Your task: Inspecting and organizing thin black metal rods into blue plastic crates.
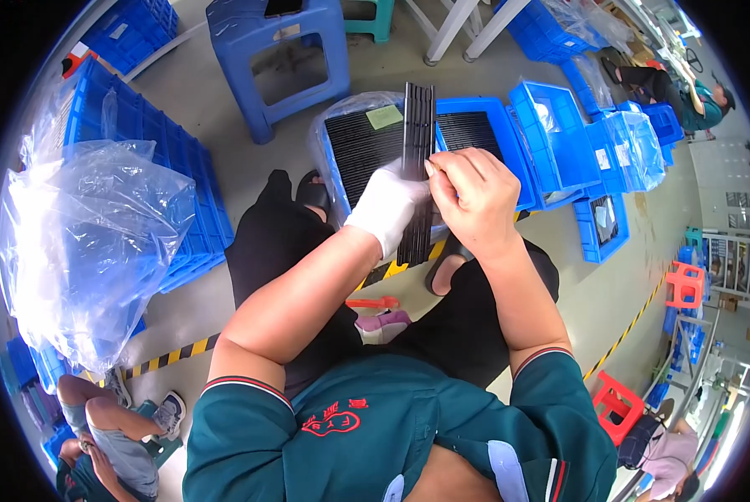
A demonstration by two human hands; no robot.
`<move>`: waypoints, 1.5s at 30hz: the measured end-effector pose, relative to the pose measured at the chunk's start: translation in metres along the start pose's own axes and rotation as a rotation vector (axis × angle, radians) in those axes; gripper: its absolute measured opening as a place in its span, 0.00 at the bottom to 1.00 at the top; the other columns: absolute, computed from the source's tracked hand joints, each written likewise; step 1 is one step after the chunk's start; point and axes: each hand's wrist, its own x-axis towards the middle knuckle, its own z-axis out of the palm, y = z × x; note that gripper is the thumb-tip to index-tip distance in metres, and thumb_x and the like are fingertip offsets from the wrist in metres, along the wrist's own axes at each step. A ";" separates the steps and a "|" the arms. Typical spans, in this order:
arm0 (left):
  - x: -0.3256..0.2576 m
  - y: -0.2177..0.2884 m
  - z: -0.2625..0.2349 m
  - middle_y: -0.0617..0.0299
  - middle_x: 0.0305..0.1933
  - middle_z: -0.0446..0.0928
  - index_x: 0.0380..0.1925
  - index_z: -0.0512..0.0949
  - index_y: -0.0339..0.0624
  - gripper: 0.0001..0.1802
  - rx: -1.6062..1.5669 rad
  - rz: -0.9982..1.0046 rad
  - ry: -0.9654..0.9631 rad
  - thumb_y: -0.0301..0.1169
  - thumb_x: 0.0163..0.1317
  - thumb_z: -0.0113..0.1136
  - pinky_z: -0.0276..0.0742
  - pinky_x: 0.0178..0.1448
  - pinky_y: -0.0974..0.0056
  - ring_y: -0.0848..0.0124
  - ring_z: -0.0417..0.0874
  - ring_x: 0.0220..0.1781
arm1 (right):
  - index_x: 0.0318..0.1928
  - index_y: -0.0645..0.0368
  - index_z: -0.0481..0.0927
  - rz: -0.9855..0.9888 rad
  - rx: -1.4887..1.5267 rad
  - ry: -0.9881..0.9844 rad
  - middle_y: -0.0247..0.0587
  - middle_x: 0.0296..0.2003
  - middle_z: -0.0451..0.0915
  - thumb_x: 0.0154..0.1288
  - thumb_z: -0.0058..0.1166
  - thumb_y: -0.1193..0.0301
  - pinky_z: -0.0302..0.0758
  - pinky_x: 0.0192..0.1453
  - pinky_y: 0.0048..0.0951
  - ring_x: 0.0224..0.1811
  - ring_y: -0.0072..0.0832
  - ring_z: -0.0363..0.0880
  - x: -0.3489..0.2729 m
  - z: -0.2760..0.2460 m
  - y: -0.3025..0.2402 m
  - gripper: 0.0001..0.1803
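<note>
1. The left hand, in a white glove, wraps a bundle of black strips from the left side, pressing them together near the middle of their length.
2. The right hand is bare. Its thumb and forefinger are drawn together at the bundle's right edge, the other fingers curled. I cannot tell whether a strip is caught between the tips.
3. The bundle stands lengthwise in front of the person, above a blue tray on the left, filled with rows of similar strips and topped by a green note, and a second blue tray on the right.
4. The step seems to be steadying the bundle while the right fingertips work at its edge. A firm, even left grip should serve best, since a loose one could let the long strips fan or slide.
5. A light fingertip touch, one strip at a time, would likely avoid bending or scuffing.
6. Both ends stick out past the hands, so keeping them level and off the tray rims looks wise.
</note>
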 end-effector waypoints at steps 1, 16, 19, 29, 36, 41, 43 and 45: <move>0.000 -0.001 0.000 0.61 0.34 0.78 0.40 0.77 0.38 0.09 0.013 0.002 -0.001 0.28 0.60 0.59 0.77 0.38 0.67 0.74 0.79 0.34 | 0.29 0.59 0.81 0.004 0.004 -0.009 0.37 0.23 0.79 0.47 0.63 0.80 0.73 0.27 0.29 0.24 0.33 0.78 -0.001 0.000 -0.001 0.07; 0.002 -0.003 -0.004 0.61 0.37 0.78 0.43 0.76 0.37 0.11 0.018 0.023 -0.048 0.24 0.59 0.56 0.77 0.40 0.66 0.74 0.79 0.36 | 0.29 0.59 0.81 0.051 0.095 0.000 0.38 0.22 0.78 0.48 0.64 0.80 0.72 0.25 0.28 0.22 0.32 0.77 -0.004 0.008 0.009 0.06; 0.007 -0.007 -0.006 0.59 0.37 0.79 0.43 0.76 0.36 0.11 0.019 0.004 -0.027 0.24 0.59 0.56 0.78 0.39 0.65 0.71 0.80 0.35 | 0.29 0.60 0.81 -0.037 0.065 -0.004 0.38 0.22 0.79 0.48 0.64 0.80 0.71 0.25 0.28 0.22 0.32 0.77 -0.001 0.008 0.012 0.07; 0.008 -0.002 -0.004 0.54 0.41 0.79 0.51 0.72 0.39 0.14 -0.175 -0.136 -0.076 0.24 0.66 0.52 0.82 0.40 0.58 0.62 0.84 0.37 | 0.35 0.64 0.82 0.416 0.441 -0.040 0.35 0.30 0.82 0.57 0.62 0.80 0.72 0.35 0.19 0.30 0.18 0.77 -0.003 -0.007 0.005 0.05; 0.007 -0.001 -0.001 0.56 0.41 0.79 0.51 0.73 0.38 0.14 -0.186 -0.132 -0.086 0.22 0.65 0.52 0.82 0.41 0.59 0.63 0.84 0.40 | 0.35 0.63 0.83 0.444 0.453 -0.067 0.32 0.27 0.79 0.58 0.62 0.79 0.71 0.32 0.19 0.29 0.17 0.76 -0.004 -0.001 0.013 0.04; 0.011 -0.010 -0.009 0.59 0.38 0.79 0.45 0.75 0.38 0.12 -0.133 -0.061 -0.064 0.23 0.61 0.56 0.80 0.40 0.64 0.69 0.82 0.36 | 0.31 0.60 0.83 0.127 0.146 -0.056 0.36 0.24 0.78 0.50 0.64 0.79 0.72 0.30 0.25 0.25 0.27 0.77 0.000 0.000 0.008 0.06; 0.008 -0.009 -0.004 0.60 0.36 0.78 0.42 0.75 0.37 0.11 -0.043 -0.005 -0.031 0.24 0.57 0.58 0.78 0.40 0.66 0.72 0.80 0.35 | 0.29 0.57 0.82 -0.033 0.033 -0.017 0.37 0.22 0.77 0.47 0.64 0.78 0.72 0.30 0.30 0.24 0.33 0.77 0.004 0.001 0.002 0.06; 0.007 -0.010 -0.005 0.60 0.36 0.78 0.41 0.75 0.37 0.11 -0.012 0.007 -0.040 0.24 0.58 0.58 0.78 0.40 0.66 0.72 0.80 0.35 | 0.27 0.56 0.81 0.016 -0.019 -0.034 0.36 0.22 0.77 0.47 0.62 0.78 0.72 0.31 0.32 0.25 0.35 0.77 0.001 0.004 0.000 0.05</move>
